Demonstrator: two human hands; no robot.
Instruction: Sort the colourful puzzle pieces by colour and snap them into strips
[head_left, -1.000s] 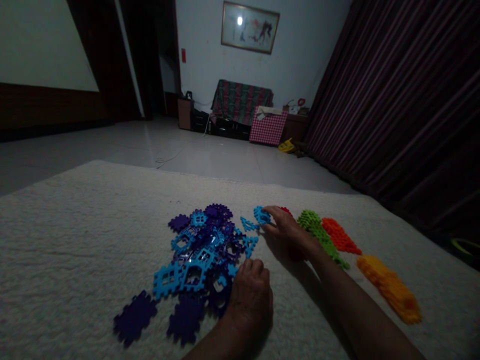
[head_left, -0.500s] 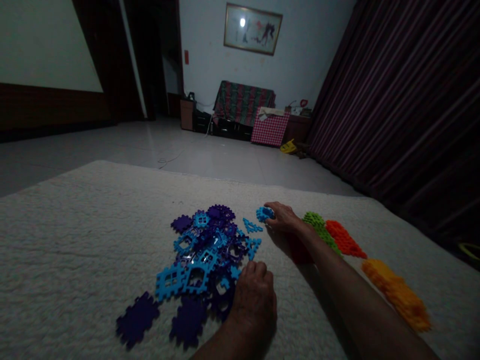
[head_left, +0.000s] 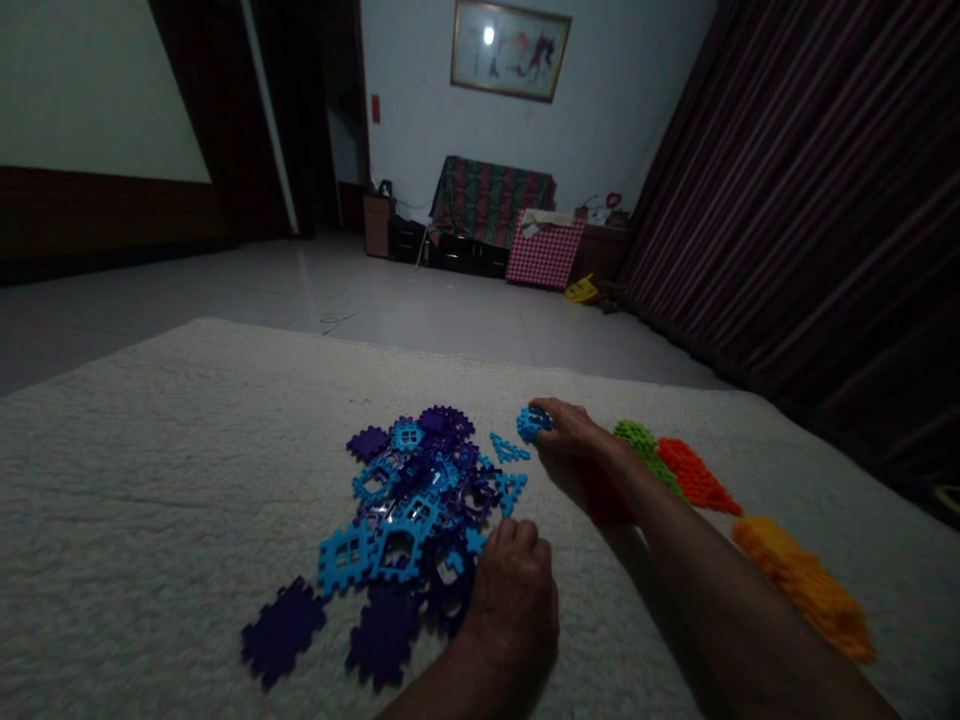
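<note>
"While the head view looks across a cream quilted mat [head_left: 187,430], where is the person's right hand [head_left: 574,428]?"

"Farther out than the left hand [head_left: 517,585], with its back upward. Its thumb and fingers pinch a bunch of light-blue toothed plastic pieces [head_left: 529,424], to the right of the far end of a heap of purple and light-blue notched plastic tiles [head_left: 429,482]. Whether the bunch rests on the mat or is lifted a little, one cannot tell, nor how many pieces it has."

"And the left hand's fingers?"

"They are curled and pressed together, knuckles up, at the heap's near right edge. The palm is hidden, so one cannot tell whether anything is inside it."

"What lies between the hands?"

"Two light-blue triangular plastic frames: the farther triangle [head_left: 510,448] is near the pinched bunch, and the nearer triangle [head_left: 511,492] is at the heap's right edge. At the heap's near end lie two solid dark-purple notched tiles [head_left: 382,636]."

"What about the right side?"

"Something red [head_left: 607,495] is partly hidden by the right forearm [head_left: 675,540]. Beyond the arm come a lime-green toothed row [head_left: 646,458], an orange-red one [head_left: 696,475] and, nearer the person, a yellow-orange one [head_left: 802,585]."

"And past the mat?"

"A pale tiled floor [head_left: 285,285], a framed picture [head_left: 510,50] on the wall and a dark purple curtain [head_left: 810,200]."
</note>
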